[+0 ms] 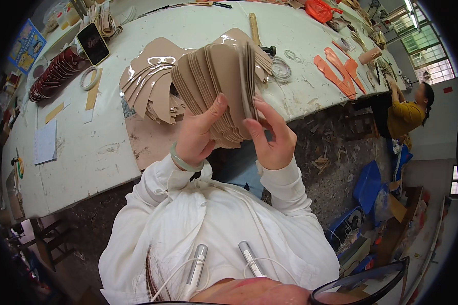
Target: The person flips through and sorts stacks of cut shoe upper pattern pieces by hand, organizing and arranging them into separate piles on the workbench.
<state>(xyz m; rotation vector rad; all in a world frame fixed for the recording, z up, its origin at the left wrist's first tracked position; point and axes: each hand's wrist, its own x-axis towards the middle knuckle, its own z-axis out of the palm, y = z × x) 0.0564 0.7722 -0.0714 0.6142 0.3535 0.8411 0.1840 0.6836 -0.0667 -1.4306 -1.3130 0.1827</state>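
A thick stack of beige shoe-insole-shaped pieces (207,71) is held up over the table's front edge, its layers fanned out. My left hand (198,124) grips the stack from the left, with its thumb lying across the front. On the right side my right hand (273,133) pinches the stack's edge between thumb and fingers, where several pieces stand apart. Behind the stack, a fanned pile of shiny beige pieces (150,76) lies on the table, and more shiny pieces (234,36) lie farther back, partly hidden by what I hold.
On the white table (96,152) are a phone (93,44), a dark red ribbed roll (58,76), a tape roll (89,78), a hammer (254,30) and orange cut pieces (336,71). Another person (409,109) works at the far right. Blue bins (366,185) stand on the floor.
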